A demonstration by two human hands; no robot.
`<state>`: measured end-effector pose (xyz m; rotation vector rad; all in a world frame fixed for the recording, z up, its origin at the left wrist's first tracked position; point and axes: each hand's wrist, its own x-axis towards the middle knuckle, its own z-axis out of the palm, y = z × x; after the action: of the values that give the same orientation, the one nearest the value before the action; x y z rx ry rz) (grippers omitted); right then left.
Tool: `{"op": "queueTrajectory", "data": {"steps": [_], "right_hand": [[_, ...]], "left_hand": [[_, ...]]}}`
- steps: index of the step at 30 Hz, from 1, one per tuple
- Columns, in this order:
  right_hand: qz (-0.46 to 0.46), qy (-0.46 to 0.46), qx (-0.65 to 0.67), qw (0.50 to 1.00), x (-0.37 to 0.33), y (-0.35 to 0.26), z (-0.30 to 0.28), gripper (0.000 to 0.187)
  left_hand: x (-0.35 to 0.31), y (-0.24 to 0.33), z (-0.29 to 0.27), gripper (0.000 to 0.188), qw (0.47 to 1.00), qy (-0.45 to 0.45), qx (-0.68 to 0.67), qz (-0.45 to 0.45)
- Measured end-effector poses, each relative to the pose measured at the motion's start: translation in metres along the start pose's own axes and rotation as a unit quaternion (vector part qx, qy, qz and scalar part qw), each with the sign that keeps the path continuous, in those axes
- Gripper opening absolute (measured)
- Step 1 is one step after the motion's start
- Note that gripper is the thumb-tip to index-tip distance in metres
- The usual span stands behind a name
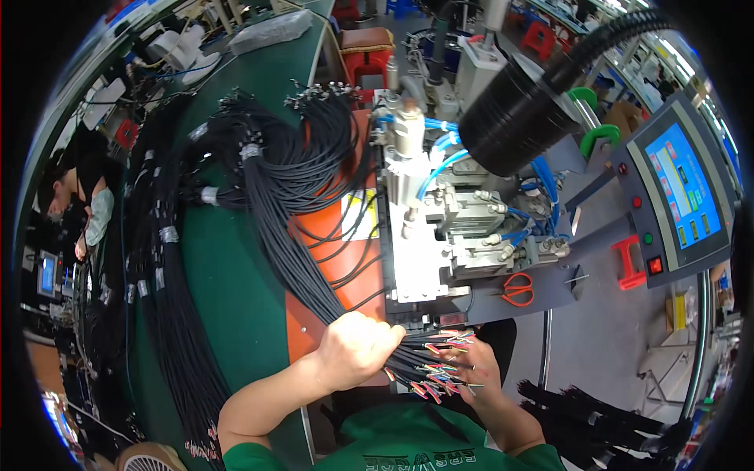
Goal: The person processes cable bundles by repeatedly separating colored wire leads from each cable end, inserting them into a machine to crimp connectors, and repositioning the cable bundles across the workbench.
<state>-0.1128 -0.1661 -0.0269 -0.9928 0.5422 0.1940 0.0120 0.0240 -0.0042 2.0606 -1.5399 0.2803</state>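
Note:
My left hand (pixel 357 349) is wrapped in a fist round a thick bundle of black cables (pixel 294 271). Beyond the fist the cable ends (pixel 428 365) fan out, showing thin red, blue, yellow, white and green wires. Against these coloured ends is my right hand (pixel 484 365); the wires partly hide its fingers, so how far they close is unclear. The bundle runs back across an orange mat (pixel 314 314) to a tied heap of cables, whose far ends carry small connectors (pixel 326 94).
A metal machine (pixel 416 235) with blue air tubes stands just beyond my hands. Orange-handled scissors (pixel 517 290) lie beside it. At right is a touchscreen panel (pixel 682 184). More cables (pixel 169 314) lie along the green table (pixel 243 275). A black duct (pixel 514 118) hangs above. A person (pixel 82 192) sits far left.

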Motion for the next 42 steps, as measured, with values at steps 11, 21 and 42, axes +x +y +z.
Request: {"op": "queueTrajectory", "data": {"steps": [11, 21, 42], "right_hand": [[-0.118, -0.129, 0.061, 0.983, 0.039, 0.005, -0.012, 0.023], [-0.178, -0.064, -0.046, 0.981, 0.035, -0.005, 0.005, 0.016], [-0.596, 0.039, -0.469, 0.651, 0.044, 0.01, 0.014, 0.044]], "left_hand": [[0.011, -0.002, 0.007, 0.028, 0.968, 0.043, -0.205, -0.141], [0.007, 0.005, 0.012, 0.045, 0.993, 0.011, -0.095, -0.073], [0.019, 0.01, 0.021, 0.026, 0.984, 0.103, -0.115, -0.087]]}}
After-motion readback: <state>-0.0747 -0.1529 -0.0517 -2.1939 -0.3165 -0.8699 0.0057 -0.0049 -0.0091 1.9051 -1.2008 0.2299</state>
